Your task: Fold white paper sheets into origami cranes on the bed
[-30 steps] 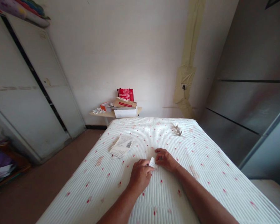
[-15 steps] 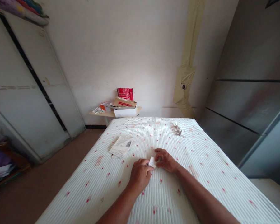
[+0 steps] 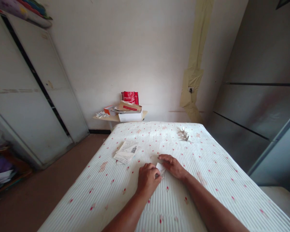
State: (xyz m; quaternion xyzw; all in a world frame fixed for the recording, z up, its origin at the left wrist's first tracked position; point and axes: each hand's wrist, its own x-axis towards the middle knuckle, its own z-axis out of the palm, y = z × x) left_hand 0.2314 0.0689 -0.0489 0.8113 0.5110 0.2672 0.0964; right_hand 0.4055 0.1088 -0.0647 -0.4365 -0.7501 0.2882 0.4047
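Note:
A small folded piece of white paper (image 3: 160, 167) is between my two hands, low over the quilted bed cover (image 3: 178, 212). My left hand (image 3: 148, 178) is closed in a pinch on its near left side, thumb and bent forefinger together. My right hand (image 3: 173, 166) is at the paper's right side, its fingers stretched over toward the left and its thumb side against the paper; the fingertips are partly hidden. Up and left of my hands is a stack of printed paper sheets (image 3: 126, 151), the top one with a dark picture. Several folded paper pieces (image 3: 183, 134) lie together at the far right.
Beyond the bed's far edge, a small table (image 3: 113, 118) carries a white box (image 3: 130, 116), a red bag (image 3: 130, 97), an orange box (image 3: 108, 110) and a pile of small white pieces (image 3: 102, 114). Cabinets (image 3: 55, 87) stand at left, a grey wardrobe (image 3: 251, 106) at right.
My right hand's fingers have flattened from a raised, curled pose down over the paper. My left hand has shifted slightly right, its thumb now bent at the paper's near edge.

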